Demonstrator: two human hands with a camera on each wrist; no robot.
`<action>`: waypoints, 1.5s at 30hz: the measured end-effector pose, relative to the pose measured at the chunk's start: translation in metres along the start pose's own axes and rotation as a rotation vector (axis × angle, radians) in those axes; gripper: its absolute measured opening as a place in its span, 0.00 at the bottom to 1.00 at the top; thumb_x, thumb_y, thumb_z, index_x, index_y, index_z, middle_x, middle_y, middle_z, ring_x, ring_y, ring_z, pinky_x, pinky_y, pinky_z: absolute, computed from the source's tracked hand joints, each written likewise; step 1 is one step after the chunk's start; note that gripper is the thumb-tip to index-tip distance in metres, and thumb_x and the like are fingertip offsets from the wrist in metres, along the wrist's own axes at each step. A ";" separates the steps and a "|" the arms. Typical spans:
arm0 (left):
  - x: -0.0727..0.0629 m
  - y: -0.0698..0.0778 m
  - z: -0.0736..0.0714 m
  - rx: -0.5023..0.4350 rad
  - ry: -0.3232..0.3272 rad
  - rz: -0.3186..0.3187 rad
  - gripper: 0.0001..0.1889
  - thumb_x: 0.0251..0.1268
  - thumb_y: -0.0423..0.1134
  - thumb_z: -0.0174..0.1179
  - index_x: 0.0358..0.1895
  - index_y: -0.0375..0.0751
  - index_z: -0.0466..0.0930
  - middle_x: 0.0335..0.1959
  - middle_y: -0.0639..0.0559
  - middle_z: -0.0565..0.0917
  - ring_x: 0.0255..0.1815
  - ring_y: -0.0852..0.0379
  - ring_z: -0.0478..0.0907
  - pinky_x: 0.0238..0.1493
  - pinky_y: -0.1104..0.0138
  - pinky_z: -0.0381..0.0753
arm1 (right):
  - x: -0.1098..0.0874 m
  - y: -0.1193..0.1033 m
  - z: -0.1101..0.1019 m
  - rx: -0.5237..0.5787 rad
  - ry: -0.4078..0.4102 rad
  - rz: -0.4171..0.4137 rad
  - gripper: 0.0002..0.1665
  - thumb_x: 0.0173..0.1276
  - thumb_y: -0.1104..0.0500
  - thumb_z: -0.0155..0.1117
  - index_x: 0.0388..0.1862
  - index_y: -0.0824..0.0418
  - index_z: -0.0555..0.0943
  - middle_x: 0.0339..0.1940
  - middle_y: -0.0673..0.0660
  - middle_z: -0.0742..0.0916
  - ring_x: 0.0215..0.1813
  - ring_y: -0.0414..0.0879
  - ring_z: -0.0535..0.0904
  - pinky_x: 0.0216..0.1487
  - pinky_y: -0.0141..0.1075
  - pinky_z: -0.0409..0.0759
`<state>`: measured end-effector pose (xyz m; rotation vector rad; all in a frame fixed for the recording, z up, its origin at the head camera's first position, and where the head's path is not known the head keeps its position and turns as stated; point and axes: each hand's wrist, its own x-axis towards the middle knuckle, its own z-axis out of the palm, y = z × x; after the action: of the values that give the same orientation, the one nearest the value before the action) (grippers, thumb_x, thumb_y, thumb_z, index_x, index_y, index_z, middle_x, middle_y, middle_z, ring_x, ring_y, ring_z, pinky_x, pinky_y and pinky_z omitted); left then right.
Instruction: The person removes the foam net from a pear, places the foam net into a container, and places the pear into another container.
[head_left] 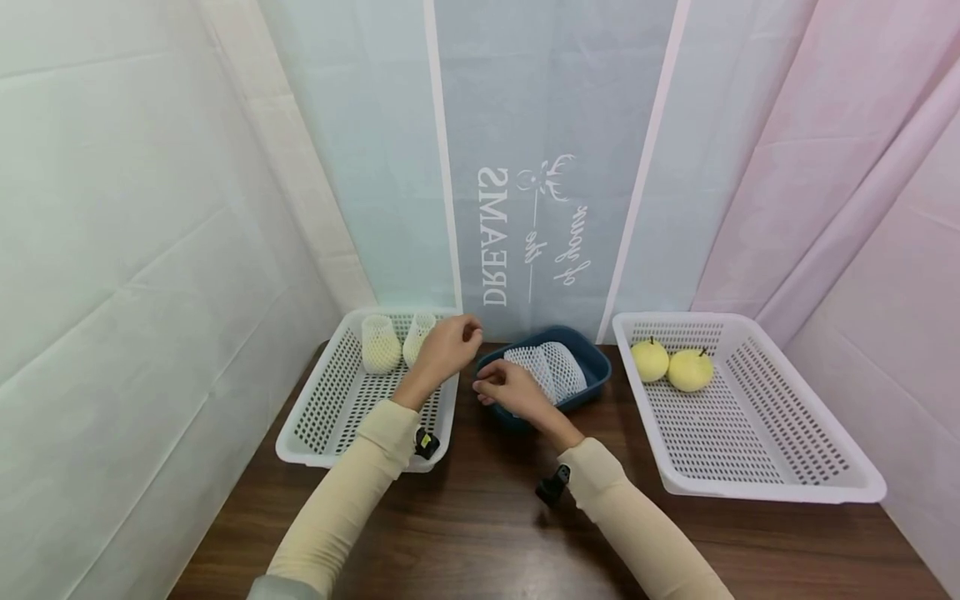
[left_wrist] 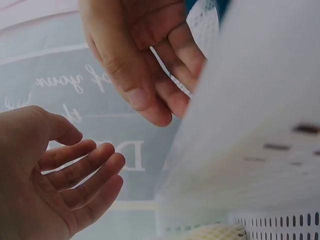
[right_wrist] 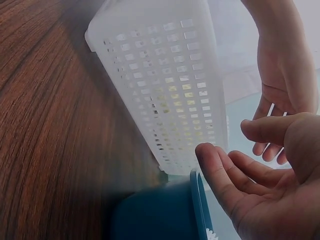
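My left hand (head_left: 448, 345) hovers over the inner edge of the left white basket (head_left: 315, 417), holding nothing, its fingers loosely bent in the left wrist view. Two pale yellow pears in foam net sleeves, one the left netted pear (head_left: 381, 346) and one the right netted pear (head_left: 417, 340), stand in that basket; my left hand partly hides the second. My right hand (head_left: 516, 388) is above the near left rim of the dark blue bin (head_left: 597, 367), with a gap between thumb and fingers. White foam nets (head_left: 558, 371) lie inside the bin.
At the right, a white basket (head_left: 765, 408) holds two bare yellow pears (head_left: 690, 370) in its far left corner. Brown wooden table (head_left: 480, 533) lies under everything. A printed curtain (head_left: 547, 100) hangs right behind the containers, and white cloth (head_left: 150, 250) walls the left side.
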<state>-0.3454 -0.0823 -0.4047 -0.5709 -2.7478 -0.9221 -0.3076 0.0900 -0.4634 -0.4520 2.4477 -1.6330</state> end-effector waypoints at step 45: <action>0.009 -0.066 -0.019 0.063 0.125 -0.241 0.22 0.78 0.39 0.57 0.70 0.34 0.76 0.73 0.33 0.69 0.74 0.34 0.64 0.64 0.43 0.77 | 0.022 -0.007 0.025 0.124 -0.023 0.097 0.26 0.81 0.55 0.63 0.67 0.73 0.76 0.54 0.68 0.90 0.44 0.56 0.92 0.60 0.56 0.86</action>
<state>-0.3803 -0.1396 -0.4225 -0.1668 -2.7601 -0.8821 -0.3196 0.0586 -0.4659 -0.3270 2.2963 -1.7171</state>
